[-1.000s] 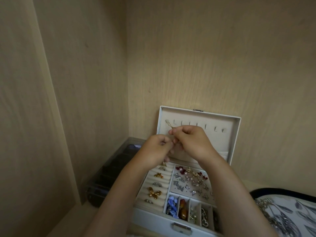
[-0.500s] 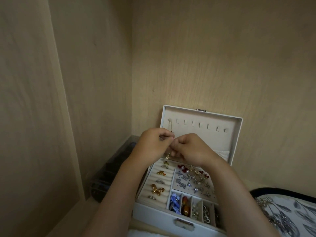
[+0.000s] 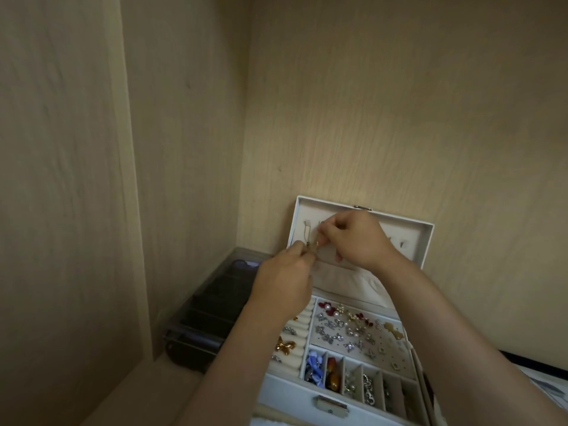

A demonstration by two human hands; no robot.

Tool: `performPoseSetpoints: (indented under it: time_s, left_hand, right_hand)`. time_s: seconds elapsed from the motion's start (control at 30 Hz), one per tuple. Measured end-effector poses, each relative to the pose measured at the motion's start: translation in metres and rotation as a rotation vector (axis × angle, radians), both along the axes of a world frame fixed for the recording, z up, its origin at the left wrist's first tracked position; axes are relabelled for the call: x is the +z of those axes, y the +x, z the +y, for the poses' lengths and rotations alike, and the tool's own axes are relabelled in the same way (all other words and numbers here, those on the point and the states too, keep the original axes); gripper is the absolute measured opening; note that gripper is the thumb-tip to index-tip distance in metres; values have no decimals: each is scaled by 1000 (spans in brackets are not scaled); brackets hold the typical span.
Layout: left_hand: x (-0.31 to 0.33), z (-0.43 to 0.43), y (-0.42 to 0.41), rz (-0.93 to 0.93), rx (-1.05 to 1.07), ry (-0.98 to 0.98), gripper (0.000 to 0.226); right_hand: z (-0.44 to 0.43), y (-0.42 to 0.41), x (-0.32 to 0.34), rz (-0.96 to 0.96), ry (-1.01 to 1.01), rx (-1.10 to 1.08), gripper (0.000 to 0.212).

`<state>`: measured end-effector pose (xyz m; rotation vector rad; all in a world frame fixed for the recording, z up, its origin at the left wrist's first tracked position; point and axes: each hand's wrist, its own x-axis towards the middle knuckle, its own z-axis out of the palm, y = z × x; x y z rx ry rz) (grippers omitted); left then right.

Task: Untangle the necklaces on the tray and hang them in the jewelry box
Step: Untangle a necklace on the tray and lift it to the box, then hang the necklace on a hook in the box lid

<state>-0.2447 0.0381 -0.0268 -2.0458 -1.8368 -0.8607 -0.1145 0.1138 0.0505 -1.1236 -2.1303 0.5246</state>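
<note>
A white jewelry box (image 3: 427,241) stands open against the back wall, its raised lid lined with a row of small hooks. A thin gold necklace (image 3: 307,239) hangs from the leftmost hook. My left hand (image 3: 284,281) pinches the lower part of the chain just below the lid's left edge. My right hand (image 3: 353,238) is raised in front of the hooks, its fingertips pinching the chain near the second hook. The patterned tray (image 3: 541,384) shows only as a sliver at the right edge; my right forearm hides most of it.
The box's lower section holds ring rolls with a gold butterfly (image 3: 284,345), an earring panel (image 3: 356,330) and small compartments with beads. A dark transparent organizer (image 3: 209,312) sits left of the box. Wooden walls close in at the left and back.
Both hands rose toward the lid's hooks; my right hand moved up in front of the hook row. A loop of chain now hangs from the leftmost hook.
</note>
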Motion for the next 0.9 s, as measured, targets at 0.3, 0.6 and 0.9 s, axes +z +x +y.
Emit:
performPoseSetpoints:
  time_s: [0.3, 0.6, 0.9]
  left_hand:
    - [-3, 3, -2, 9, -5, 23, 28]
    - [-2, 4, -8, -47, -2, 8, 17]
    - [6, 0, 5, -15, 52, 10, 24]
  right_hand:
    - [5, -6, -11, -305, 172, -88, 22]
    - [-5, -4, -25, -395, 253, -37, 16]
    - [-12, 15, -40, -384, 86, 51, 23]
